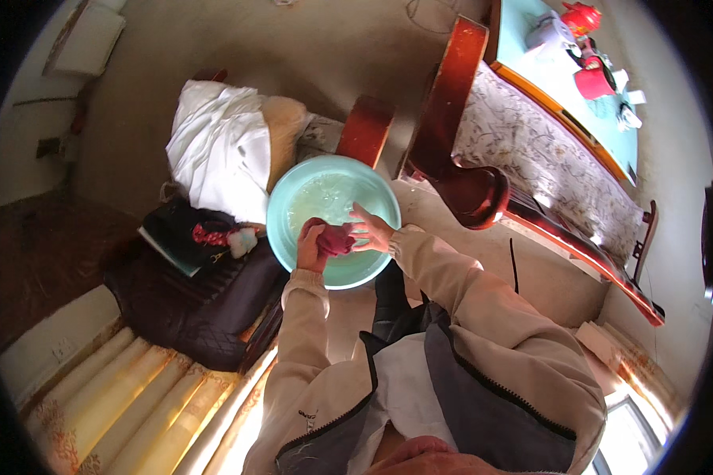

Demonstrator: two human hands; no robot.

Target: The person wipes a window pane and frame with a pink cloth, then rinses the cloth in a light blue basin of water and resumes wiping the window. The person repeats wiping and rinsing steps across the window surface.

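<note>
A light turquoise basin (282,196) of slightly cloudy water (327,193) stands in front of me. Over it, my left hand (312,248) grips a bunched dark red cloth (336,240) that looks wet. My right hand (373,230) is on the cloth's right side with fingers spread; its fingertips are at the cloth's edge, and I cannot tell whether they touch it. Both forearms wear beige sleeves and reach across the basin's near rim.
Left of the basin, a dark brown padded chair (184,303) bears a dark green-edged item (172,246). White fabric (220,148) lies heaped beyond it. At right are a red-brown wooden sofa arm (481,202) and a table (606,127) with several containers.
</note>
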